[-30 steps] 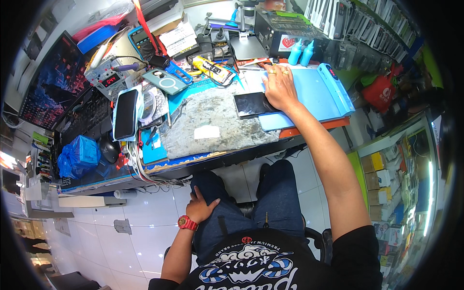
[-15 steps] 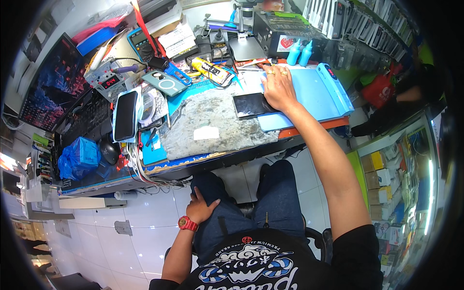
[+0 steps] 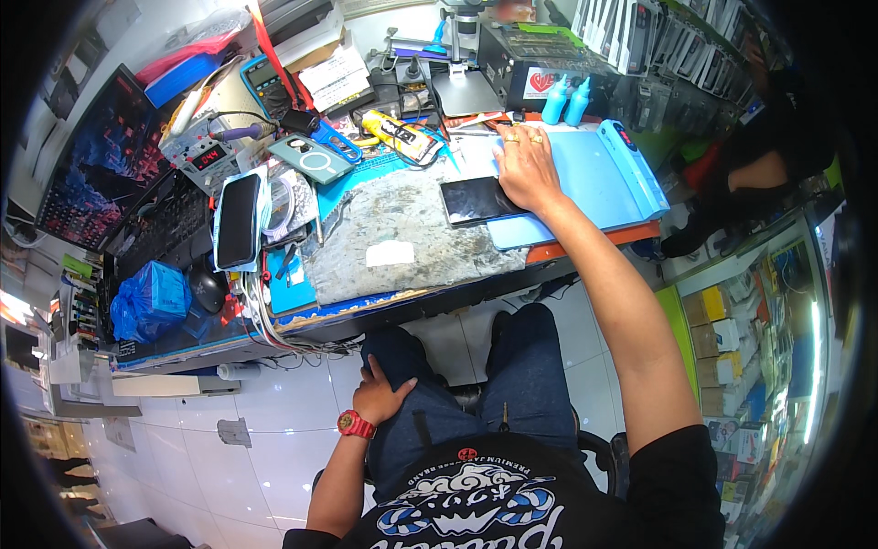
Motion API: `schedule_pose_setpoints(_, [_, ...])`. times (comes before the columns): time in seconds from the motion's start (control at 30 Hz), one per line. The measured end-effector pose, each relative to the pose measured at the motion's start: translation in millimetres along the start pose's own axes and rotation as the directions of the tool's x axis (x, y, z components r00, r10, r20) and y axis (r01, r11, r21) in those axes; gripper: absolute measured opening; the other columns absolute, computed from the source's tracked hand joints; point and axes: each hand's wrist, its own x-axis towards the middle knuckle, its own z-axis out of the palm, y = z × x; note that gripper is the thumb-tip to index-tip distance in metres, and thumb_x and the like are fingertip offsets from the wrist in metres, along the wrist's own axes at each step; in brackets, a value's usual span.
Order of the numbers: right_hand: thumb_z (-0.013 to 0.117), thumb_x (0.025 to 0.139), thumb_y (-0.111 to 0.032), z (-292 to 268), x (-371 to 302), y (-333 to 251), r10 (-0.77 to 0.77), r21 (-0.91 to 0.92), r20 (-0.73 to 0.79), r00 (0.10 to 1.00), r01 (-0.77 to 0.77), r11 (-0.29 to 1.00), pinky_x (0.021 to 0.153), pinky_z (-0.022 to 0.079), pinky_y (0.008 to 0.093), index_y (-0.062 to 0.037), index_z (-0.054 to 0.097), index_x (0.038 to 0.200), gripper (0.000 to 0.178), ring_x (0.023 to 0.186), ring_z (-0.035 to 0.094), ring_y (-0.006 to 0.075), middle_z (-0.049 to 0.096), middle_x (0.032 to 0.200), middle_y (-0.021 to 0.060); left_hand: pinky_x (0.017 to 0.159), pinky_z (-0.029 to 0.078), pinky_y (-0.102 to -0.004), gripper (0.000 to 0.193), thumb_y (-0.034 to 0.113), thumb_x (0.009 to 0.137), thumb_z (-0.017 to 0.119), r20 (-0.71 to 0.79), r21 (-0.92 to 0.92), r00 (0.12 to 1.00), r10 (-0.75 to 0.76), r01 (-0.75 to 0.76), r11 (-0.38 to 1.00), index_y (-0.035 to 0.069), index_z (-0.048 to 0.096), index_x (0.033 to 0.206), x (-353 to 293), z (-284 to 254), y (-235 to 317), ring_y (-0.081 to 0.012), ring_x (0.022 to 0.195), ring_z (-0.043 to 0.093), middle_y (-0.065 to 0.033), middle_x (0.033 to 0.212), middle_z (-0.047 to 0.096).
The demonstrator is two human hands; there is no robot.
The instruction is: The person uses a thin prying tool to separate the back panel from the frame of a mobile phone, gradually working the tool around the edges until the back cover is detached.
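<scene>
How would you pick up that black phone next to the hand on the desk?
I'd pinch the black phone across its two long edges near the left end, coming from above and the left. It lies flat and looks slim, so its edges are probably easiest to hold. The right hand hides its right end from view, while the left end shows.

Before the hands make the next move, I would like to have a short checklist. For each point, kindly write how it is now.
1. Right hand at the black phone: ok, it covers the phone's right end.
2. Firm hold on the phone: cannot tell, the contact is hidden.
3. Left hand at the bench: not ok, it rests on the person's left thigh.
4. Phone screen lit: not ok, it looks dark.
5. Light blue bottles upright: ok, both stand behind the blue pad.
</scene>
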Motion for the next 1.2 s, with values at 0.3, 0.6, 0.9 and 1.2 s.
schedule_pose_setpoints(0.3, [0.057,0.097,-0.022,-0.4,-0.1,-0.4,-0.004,-0.009,-0.015,1.0,0.004,1.0,0.114,0.03,0.0505,0.0014,0.058,0.133,0.042,0.125,0.053,0.0363,0.062,0.123,0.0207,0.089,0.057,-0.048,0.127,0.082,0.084,0.053,0.005,0.0,1.0,0.002,-0.002,1.0,-0.012,0.009,0.158,1.5,1.6,-0.9,-0.0519,0.116,0.063,-0.0461,0.145,0.039])
schedule_pose_setpoints(0.6, [0.057,0.097,-0.022,2.7,-0.7,1.1,0.007,-0.016,-0.018,1.0,-0.007,1.0,0.115,0.03,0.0513,0.0026,0.059,0.132,0.043,0.126,0.052,0.0375,0.062,0.125,0.0212,0.089,0.057,-0.0483,0.127,0.082,0.084,0.053,0.009,-0.003,1.0,0.003,-0.003,1.0,-0.011,0.009,0.158,1.7,1.1,-0.9,-0.0519,0.114,0.064,-0.0457,0.145,0.039])
schedule_pose_setpoints(0.9, [0.058,0.096,-0.022,0.7,-0.1,0.0,-0.005,-0.004,-0.014,1.0,0.005,1.0,0.115,0.031,0.0511,0.003,0.059,0.131,0.043,0.125,0.053,0.0376,0.062,0.124,0.0217,0.089,0.057,-0.0483,0.127,0.082,0.084,0.053,-0.005,0.0,1.0,0.005,-0.005,1.0,-0.011,0.01,0.158,3.6,5.5,-4.0,-0.0516,0.114,0.064,-0.0451,0.145,0.04])
schedule_pose_setpoints(1.2, [0.059,0.096,-0.021,2.0,-0.4,0.6,-0.023,-0.018,-0.051,0.998,0.022,1.0,0.113,0.033,0.0507,0.0044,0.06,0.129,0.042,0.123,0.054,0.0384,0.063,0.123,0.0222,0.088,0.058,-0.0486,0.126,0.082,0.084,0.054,-0.014,-0.012,1.0,0.013,-0.013,1.0,-0.012,0.011,0.157,1.8,3.5,-2.6,-0.0517,0.113,0.064,-0.0448,0.142,0.043])
